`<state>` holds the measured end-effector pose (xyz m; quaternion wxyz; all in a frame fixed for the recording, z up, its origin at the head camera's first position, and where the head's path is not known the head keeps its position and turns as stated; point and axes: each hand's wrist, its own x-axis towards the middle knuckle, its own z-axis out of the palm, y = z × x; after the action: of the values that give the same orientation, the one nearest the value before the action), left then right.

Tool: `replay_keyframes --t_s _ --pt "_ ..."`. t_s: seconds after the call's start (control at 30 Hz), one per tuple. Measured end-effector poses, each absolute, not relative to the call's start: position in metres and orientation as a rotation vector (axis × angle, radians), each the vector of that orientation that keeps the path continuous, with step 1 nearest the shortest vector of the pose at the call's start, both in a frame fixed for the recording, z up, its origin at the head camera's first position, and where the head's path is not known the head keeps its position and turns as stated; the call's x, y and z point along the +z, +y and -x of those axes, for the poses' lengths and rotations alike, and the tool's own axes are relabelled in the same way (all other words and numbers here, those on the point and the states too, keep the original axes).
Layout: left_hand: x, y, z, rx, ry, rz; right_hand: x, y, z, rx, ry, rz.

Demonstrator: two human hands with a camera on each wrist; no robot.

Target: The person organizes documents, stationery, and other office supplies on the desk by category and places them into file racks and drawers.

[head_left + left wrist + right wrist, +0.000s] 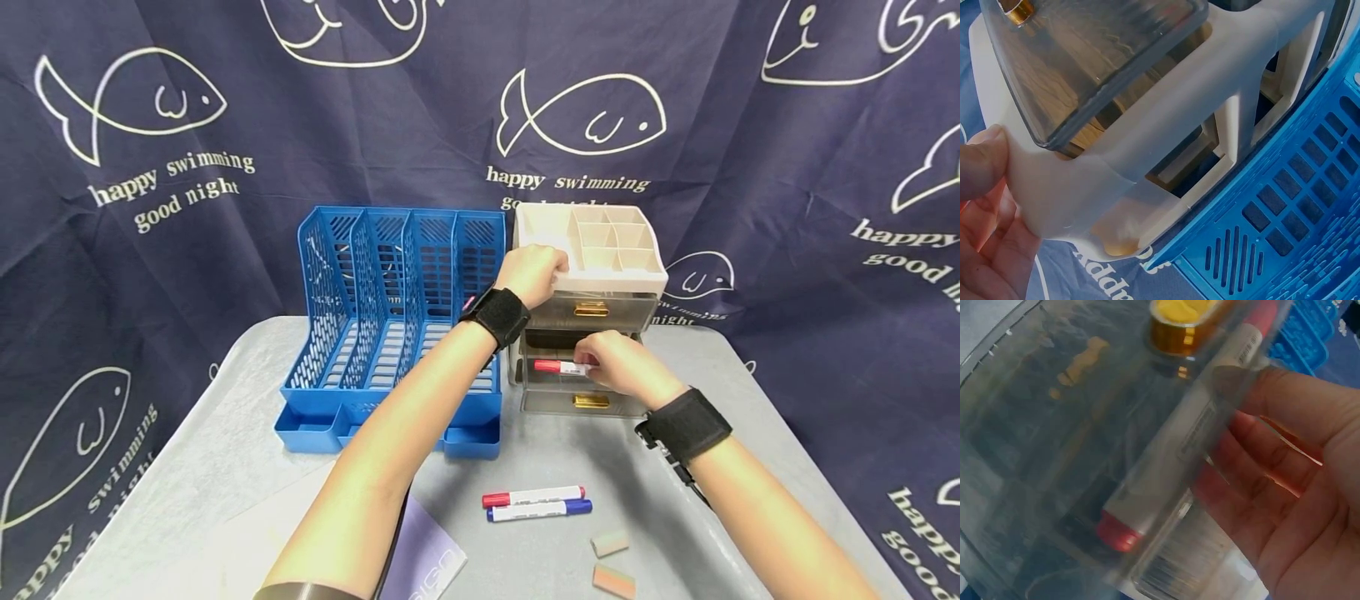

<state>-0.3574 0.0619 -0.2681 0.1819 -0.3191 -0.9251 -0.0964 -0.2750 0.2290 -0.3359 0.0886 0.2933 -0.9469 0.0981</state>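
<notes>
My left hand (531, 273) grips the top front-left edge of a white desktop drawer organizer (637, 281). In the left wrist view its thumb lies against the white rim and its fingers curl round the other side. My right hand (618, 367) pinches a red-capped whiteboard marker (550, 366) inside the pulled-out lower drawer (546, 402), which is smoky and see-through with a gold handle. Through the drawer's clear front, the right wrist view shows the marker lying slantwise between thumb and fingers. The upper drawer (543, 312) is above that hand.
A blue file rack (315, 408) stands left of the organizer. On the grey table (720, 400) lie another red marker (536, 495), a blue marker (536, 510), two small eraser-like blocks, one greenish (610, 543) and one orange (614, 581), and a purple booklet (427, 546).
</notes>
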Motion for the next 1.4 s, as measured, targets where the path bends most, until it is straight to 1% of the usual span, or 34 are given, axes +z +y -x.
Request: replay_keyframes --t_s 0.3,0.53,0.7,1.4 --pt "-0.271 0.061 0.360 -0.279 -2.603 0.906 -0.356 0.231 0.286 0.259 -2.933 -0.774" --pt "-0.271 0.062 0.362 -0.284 -2.593 0.911 -0.365 0.236 0.300 0.340 -2.924 -0.847" --pt "-0.272 0.062 0.362 -0.286 -2.595 0.910 -0.369 0.240 0.306 0.378 -2.942 -0.847" --pt "-0.271 0.062 0.362 -0.259 -2.596 0.911 -0.369 0.243 0.305 0.399 -2.979 -0.780"
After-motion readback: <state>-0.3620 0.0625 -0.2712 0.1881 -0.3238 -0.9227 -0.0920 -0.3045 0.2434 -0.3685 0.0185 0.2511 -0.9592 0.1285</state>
